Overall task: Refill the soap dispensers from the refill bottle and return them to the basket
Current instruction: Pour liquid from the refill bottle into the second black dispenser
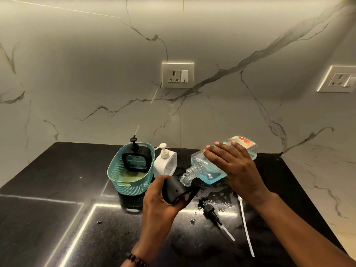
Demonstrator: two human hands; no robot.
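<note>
- Refill bottle, clear plastic with blue liquid soap (pixel 215 166) — tipped neck-down, its ribbed mouth sitting at the opening of the black square-framed dispenser (pixel 176 189); pouring step is under way.
- Right hand (pixel 235 168) is lying over the bottle's top face, fingers wrapped on it, tips near the red label end.
- Left hand (pixel 163 201) is clamping the black dispenser from below, tilting it toward the bottle above the black stone counter (pixel 57 189).
- Black pump head with white tube (pixel 213 214) is lying loose on the counter just right of the dispenser.
- Next, by my read: level the bottle once full, screw the pump on.
- Teal woven-pattern plastic basket (pixel 123 182) is already holding one black dispenser (pixel 135 158); white pump dispenser (pixel 165 164) is standing just beside it — its fill state unclear.
</note>
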